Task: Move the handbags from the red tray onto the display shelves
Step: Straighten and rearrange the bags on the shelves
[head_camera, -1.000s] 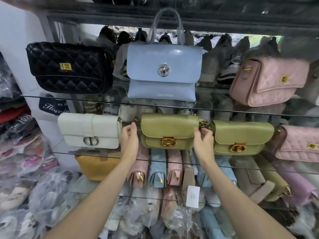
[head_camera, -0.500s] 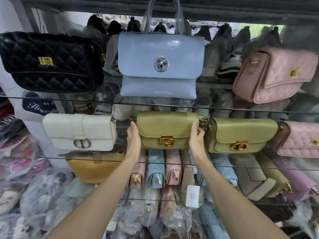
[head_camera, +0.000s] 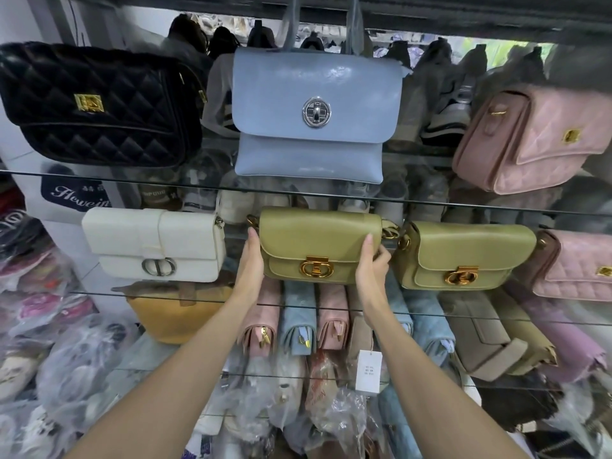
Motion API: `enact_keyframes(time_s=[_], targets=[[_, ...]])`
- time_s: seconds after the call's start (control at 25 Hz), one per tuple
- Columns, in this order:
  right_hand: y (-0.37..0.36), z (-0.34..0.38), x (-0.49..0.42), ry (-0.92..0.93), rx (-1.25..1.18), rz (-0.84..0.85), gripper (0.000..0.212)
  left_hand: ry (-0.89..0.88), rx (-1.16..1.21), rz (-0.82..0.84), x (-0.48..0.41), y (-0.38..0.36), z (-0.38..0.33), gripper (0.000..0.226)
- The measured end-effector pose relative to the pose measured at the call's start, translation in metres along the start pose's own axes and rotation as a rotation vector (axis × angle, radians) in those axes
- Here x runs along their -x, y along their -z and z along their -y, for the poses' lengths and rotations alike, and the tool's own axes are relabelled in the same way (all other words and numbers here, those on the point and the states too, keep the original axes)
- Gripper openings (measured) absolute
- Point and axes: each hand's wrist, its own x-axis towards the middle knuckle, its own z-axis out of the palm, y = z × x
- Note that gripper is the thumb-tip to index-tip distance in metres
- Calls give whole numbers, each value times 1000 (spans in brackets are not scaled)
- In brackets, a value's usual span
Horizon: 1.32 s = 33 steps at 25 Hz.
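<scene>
Up and left of the left grip [head_camera: 251,260], a dark blue sign [head_camera: 77,193] with white script lettering. Well below and left of that grip, shoes in clear plastic bags [head_camera: 76,369], heaped. Straight below the right grip [head_camera: 372,263], a white price tag [head_camera: 368,372] on a string. High above and right of it, sneakers [head_camera: 447,117], dim and blurred.
</scene>
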Motion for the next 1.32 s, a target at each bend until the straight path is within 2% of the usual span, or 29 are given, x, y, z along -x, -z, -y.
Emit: enact_keyframes(time_s=[0.28,0.44,0.48,0.8,1.04,1.32], targets=[[-9,0,14,25,35,55,81,-32,-7,-75,20,16,4,117],[-1,-4,21,27,3,79,76,-18,35,-26,30,15,-9,75],[2,-3,20,10,-11,94,74,-15,39,-31,30,14,-10,71],[3,-6,13,-131,-49,197,88,-29,36,-38,42,13,-13,59],[11,-19,12,-52,-19,232,127,-24,57,-33,47,14,-18,56],[17,-26,7,-66,-28,274,112,-27,15,-59,46,15,-12,65]])
